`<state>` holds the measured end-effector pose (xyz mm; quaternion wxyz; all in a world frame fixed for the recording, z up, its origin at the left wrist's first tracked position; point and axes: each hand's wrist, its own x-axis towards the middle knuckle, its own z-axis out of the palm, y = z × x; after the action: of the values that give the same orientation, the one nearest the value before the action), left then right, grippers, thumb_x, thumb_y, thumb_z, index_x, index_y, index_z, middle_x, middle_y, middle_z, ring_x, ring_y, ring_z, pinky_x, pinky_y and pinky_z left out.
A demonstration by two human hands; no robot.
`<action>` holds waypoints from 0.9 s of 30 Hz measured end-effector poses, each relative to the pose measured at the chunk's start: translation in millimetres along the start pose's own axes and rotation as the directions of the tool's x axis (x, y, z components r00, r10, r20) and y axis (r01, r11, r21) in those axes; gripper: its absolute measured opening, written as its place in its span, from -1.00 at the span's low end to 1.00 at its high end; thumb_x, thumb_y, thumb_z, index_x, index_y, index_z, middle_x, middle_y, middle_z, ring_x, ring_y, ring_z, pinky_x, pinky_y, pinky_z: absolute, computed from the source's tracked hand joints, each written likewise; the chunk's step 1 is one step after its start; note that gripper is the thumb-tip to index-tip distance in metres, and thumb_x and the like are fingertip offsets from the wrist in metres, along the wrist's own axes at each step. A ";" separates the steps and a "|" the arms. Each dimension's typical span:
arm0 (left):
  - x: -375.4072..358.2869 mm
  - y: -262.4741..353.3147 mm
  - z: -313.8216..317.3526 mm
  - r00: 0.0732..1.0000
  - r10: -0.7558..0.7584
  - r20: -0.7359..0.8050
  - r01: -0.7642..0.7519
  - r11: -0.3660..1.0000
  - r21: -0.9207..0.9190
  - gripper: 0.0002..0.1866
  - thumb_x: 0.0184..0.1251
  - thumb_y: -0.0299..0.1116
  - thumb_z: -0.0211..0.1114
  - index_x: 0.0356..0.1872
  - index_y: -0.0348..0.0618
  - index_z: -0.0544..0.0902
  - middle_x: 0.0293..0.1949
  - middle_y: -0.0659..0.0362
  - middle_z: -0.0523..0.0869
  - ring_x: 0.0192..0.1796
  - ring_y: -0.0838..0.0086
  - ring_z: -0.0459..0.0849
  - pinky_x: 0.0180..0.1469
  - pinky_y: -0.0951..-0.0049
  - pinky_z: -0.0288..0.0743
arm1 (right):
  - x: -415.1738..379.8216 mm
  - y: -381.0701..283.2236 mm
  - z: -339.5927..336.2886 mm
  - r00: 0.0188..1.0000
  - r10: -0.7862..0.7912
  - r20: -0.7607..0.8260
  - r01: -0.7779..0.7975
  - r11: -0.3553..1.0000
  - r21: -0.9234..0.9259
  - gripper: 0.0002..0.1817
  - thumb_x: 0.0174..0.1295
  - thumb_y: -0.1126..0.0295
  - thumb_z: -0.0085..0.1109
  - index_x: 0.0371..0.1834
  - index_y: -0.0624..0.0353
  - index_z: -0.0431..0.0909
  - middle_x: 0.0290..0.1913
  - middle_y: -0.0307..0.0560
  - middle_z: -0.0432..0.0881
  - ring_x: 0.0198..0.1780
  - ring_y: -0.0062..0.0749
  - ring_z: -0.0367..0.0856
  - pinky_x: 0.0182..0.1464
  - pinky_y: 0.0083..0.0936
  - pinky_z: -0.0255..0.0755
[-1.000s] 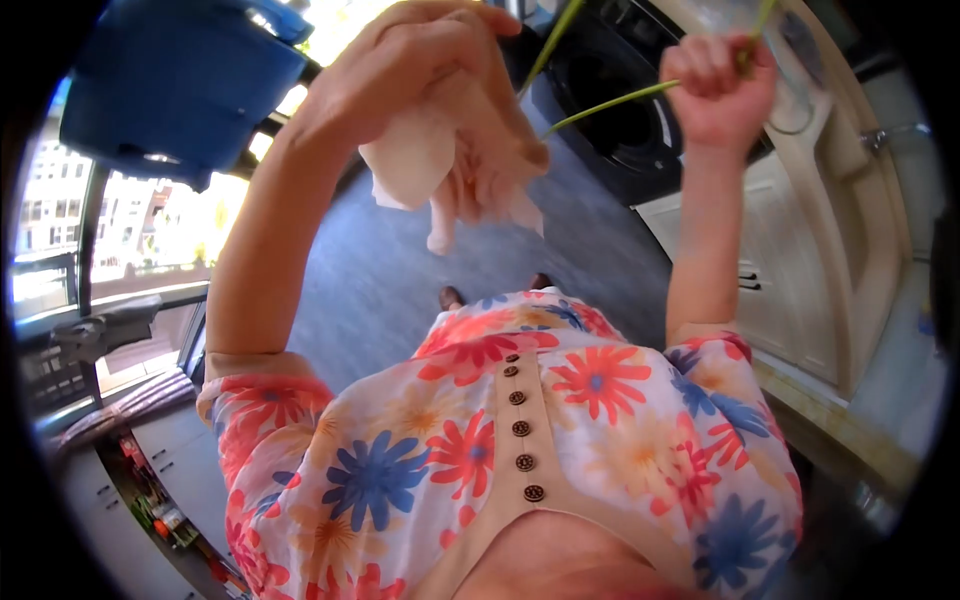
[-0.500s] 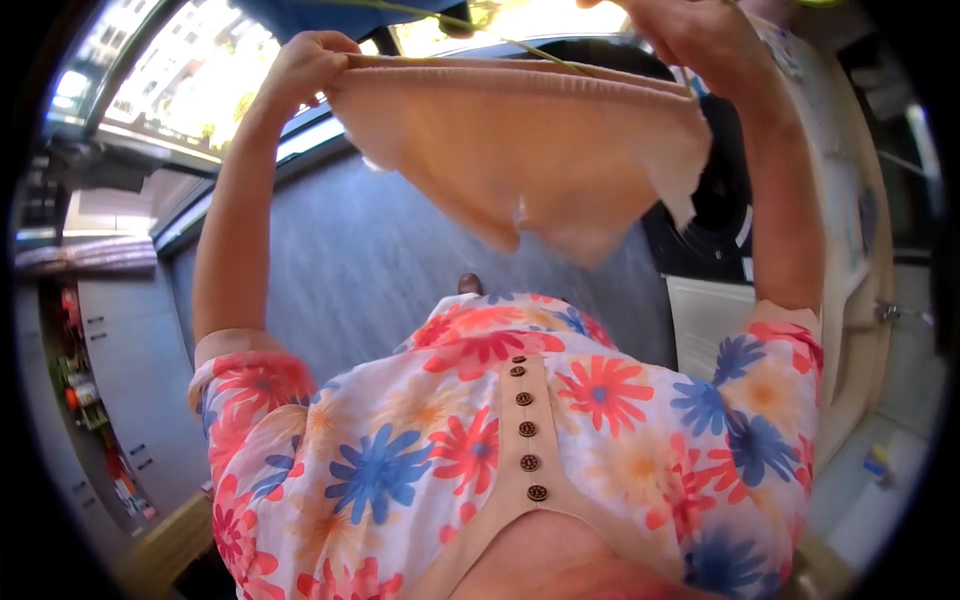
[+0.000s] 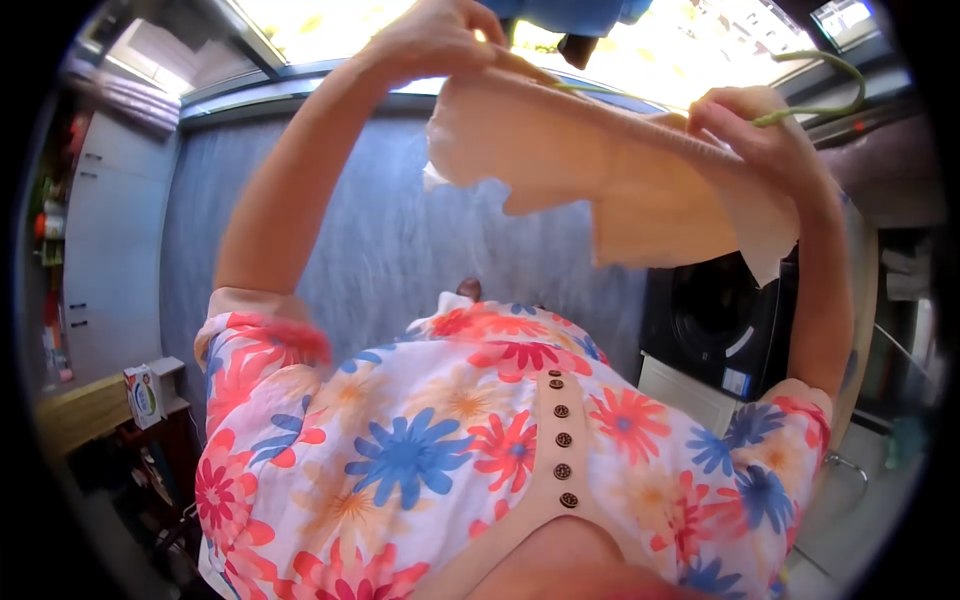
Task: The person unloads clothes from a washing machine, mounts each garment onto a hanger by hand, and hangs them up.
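A peach-coloured cloth garment [image 3: 600,180] hangs spread between my two raised hands, its lower edge uneven. My left hand [image 3: 445,38] pinches its upper left corner. At the upper right, my right hand [image 3: 750,120] grips the other end of the same edge. A thin green hanger [image 3: 835,108] runs along the top of the cloth, and its curved hook sticks out past my right hand.
Bright windows line the top, with a blue item [image 3: 575,15] hanging there. A black front-loading machine [image 3: 710,315] stands at right. White cabinets [image 3: 115,240] and a shelf with a box [image 3: 143,397] are at left. The floor is grey.
Both hands and the cloth have shifted right in the view as it turned. The hands are closer together, my right hand is lower, and the green hook now shows.
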<state>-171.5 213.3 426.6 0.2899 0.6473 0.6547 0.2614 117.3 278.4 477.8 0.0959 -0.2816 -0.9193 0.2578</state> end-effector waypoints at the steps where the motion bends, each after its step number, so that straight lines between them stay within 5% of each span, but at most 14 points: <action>1: 2.7 0.1 -0.4 0.999 0.046 0.002 -0.046 0.997 0.063 -0.75 -0.10 -0.39 0.13 -0.37 -0.28 0.63 -0.59 0.26 0.51 -0.49 0.62 0.44 -0.44 0.60 0.30 | 2.0 -6.9 -3.9 1.000 0.016 0.021 -0.017 0.997 0.071 -0.73 0.20 0.31 0.06 -0.48 0.33 0.55 -0.55 -0.26 0.53 -0.44 -0.71 0.39 -0.33 -0.70 0.30; 2: -19.3 38.9 -6.4 0.995 0.023 0.101 -0.027 0.999 0.037 -0.71 -0.02 -0.38 0.11 -0.32 -0.39 0.61 -0.53 0.10 0.61 -0.42 0.48 0.57 -0.35 0.52 0.45 | -1.0 -5.1 -6.4 0.999 0.031 0.042 -0.037 0.989 0.143 -0.73 0.20 0.32 0.06 -0.48 0.33 0.56 -0.55 -0.26 0.53 -0.43 -0.71 0.40 -0.31 -0.69 0.31; 4: -1.1 26.9 17.4 0.999 0.020 -0.038 -0.017 0.996 0.084 -0.72 0.03 -0.25 0.20 -0.43 -0.32 0.64 -0.60 0.09 0.61 -0.51 0.49 0.57 -0.46 0.50 0.45 | -11.2 9.8 -12.4 0.998 0.068 -0.020 -0.063 0.981 0.182 -0.73 0.19 0.31 0.07 -0.48 0.32 0.57 -0.56 -0.29 0.52 -0.42 -0.71 0.38 -0.31 -0.69 0.28; 6: -5.2 25.3 15.5 0.996 0.085 0.003 -0.085 0.996 -0.031 -0.70 0.00 -0.23 0.25 -0.34 -0.28 0.64 -0.54 0.19 0.59 -0.45 0.55 0.52 -0.38 0.56 0.39 | -15.2 5.0 -20.5 0.982 0.188 0.005 -0.186 0.962 0.199 -0.73 0.18 0.29 0.08 -0.47 0.30 0.58 -0.56 -0.31 0.50 -0.42 -0.72 0.37 -0.32 -0.70 0.25; 10: 5.2 -13.5 5.5 0.949 0.312 0.040 -0.299 0.933 -0.199 -0.54 -0.01 -0.02 0.36 -0.25 -0.25 0.64 -0.41 0.22 0.62 -0.31 0.57 0.54 -0.20 0.55 0.39 | -18.6 6.0 -27.3 0.962 0.272 -0.027 -0.247 0.909 0.335 -0.72 0.18 0.24 0.12 -0.50 0.25 0.59 -0.65 -0.40 0.37 -0.63 -0.82 0.17 -0.63 -0.75 0.03; 11: 6.3 -21.3 8.5 0.954 0.270 0.131 -0.219 0.925 -0.311 -0.53 -0.01 -0.01 0.37 -0.25 -0.24 0.64 -0.36 0.24 0.63 -0.25 0.57 0.55 -0.13 0.53 0.40 | -20.9 12.6 -25.3 0.961 0.266 -0.079 -0.216 0.895 0.390 -0.73 0.19 0.25 0.11 -0.52 0.22 0.59 -0.70 -0.46 0.31 -0.71 -0.85 0.04 -0.72 -0.77 -0.15; 17: -3.8 -30.8 39.0 0.954 0.299 -0.018 -0.225 0.674 -0.703 -0.67 0.21 -0.12 0.21 -0.27 -0.24 0.60 -0.50 0.36 0.54 -0.44 0.77 0.43 -0.42 0.72 0.30 | -26.5 20.1 -44.1 0.975 0.220 0.023 -0.217 0.933 0.285 -0.72 0.20 0.22 0.06 -0.48 0.21 0.58 -0.81 -0.45 0.18 -0.78 -0.84 0.03 -0.74 -0.77 -0.15; 20: -21.9 -18.4 31.0 0.992 0.126 -0.025 -0.109 0.716 -0.690 -0.68 0.27 -0.12 0.12 -0.30 -0.22 0.59 -0.55 0.41 0.48 -0.52 0.82 0.35 -0.55 0.76 0.19 | -21.6 12.3 -48.6 0.977 0.200 0.071 -0.210 0.960 0.184 -0.70 0.19 0.20 0.02 -0.45 0.22 0.58 -0.85 -0.42 0.15 -0.81 -0.83 0.04 -0.74 -0.75 -0.13; 21: -16.9 -29.3 30.5 0.978 0.207 -0.021 -0.172 0.742 -0.648 -0.68 0.30 -0.12 0.07 -0.30 -0.19 0.59 -0.58 0.42 0.45 -0.57 0.84 0.31 -0.62 0.77 0.12 | -19.2 12.1 -43.7 0.996 0.093 0.009 -0.094 0.989 0.113 -0.69 0.16 0.20 0.01 -0.46 0.23 0.58 -0.87 -0.42 0.15 -0.82 -0.82 0.07 -0.75 -0.73 -0.12; 22: -13.6 -39.0 18.0 0.957 0.280 0.068 -0.184 0.776 -0.603 -0.66 0.29 -0.12 0.07 -0.29 -0.23 0.58 -0.52 0.38 0.47 -0.50 0.78 0.35 -0.51 0.73 0.21 | -13.9 3.7 -41.2 0.962 0.274 0.015 -0.272 0.945 0.181 -0.69 0.15 0.20 0.02 -0.47 0.24 0.59 -0.88 -0.42 0.15 -0.83 -0.82 0.06 -0.75 -0.72 -0.12; 24: -9.5 -31.4 -3.3 0.939 0.341 0.044 -0.294 0.863 -0.412 -0.65 0.18 -0.15 0.17 -0.18 -0.23 0.57 -0.27 0.27 0.56 -0.18 0.61 0.46 -0.13 0.53 0.28 | -4.1 -15.4 -39.5 0.966 0.259 0.007 -0.257 0.952 0.166 -0.72 0.17 0.22 0.04 -0.46 0.21 0.60 -0.82 -0.41 0.25 -0.79 -0.82 0.14 -0.72 -0.76 -0.03; 25: -11.8 -20.1 -15.3 0.919 0.392 -0.027 -0.393 0.913 -0.113 -0.61 0.10 -0.16 0.24 -0.12 -0.21 0.57 -0.18 0.24 0.58 -0.11 0.54 0.50 -0.07 0.49 0.30 | 1.6 -18.0 -36.8 0.979 0.203 0.020 -0.203 0.955 0.215 -0.71 0.18 0.21 0.04 -0.45 0.21 0.60 -0.85 -0.44 0.19 -0.81 -0.84 0.08 -0.73 -0.76 -0.10; 26: -17.0 0.5 -18.0 0.867 0.485 -0.113 -0.484 0.874 0.038 -0.57 0.06 -0.20 0.28 -0.05 -0.20 0.55 -0.13 0.23 0.59 -0.07 0.51 0.51 -0.03 0.47 0.30 | 6.4 -23.2 -41.5 0.946 0.304 0.112 -0.322 0.924 0.208 -0.68 0.21 0.18 0.01 -0.37 0.23 0.60 -0.68 -0.27 0.44 -0.65 -0.77 0.38 -0.63 -0.79 0.19; 27: -14.7 22.3 -5.7 0.835 0.530 -0.149 -0.527 0.848 0.067 -0.55 0.00 -0.21 0.32 -0.07 -0.19 0.57 -0.21 0.21 0.61 -0.14 0.51 0.53 -0.16 0.44 0.36 | 6.9 -29.4 -37.7 0.941 0.262 0.213 -0.333 0.822 0.461 -0.71 0.25 0.22 0.02 -0.43 0.19 0.62 -0.78 -0.47 0.25 -0.75 -0.77 0.09 -0.72 -0.71 -0.08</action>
<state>-160.2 199.3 447.2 0.1450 0.7826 0.4750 0.3754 109.9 277.2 525.5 0.0580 -0.3693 -0.7724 0.5135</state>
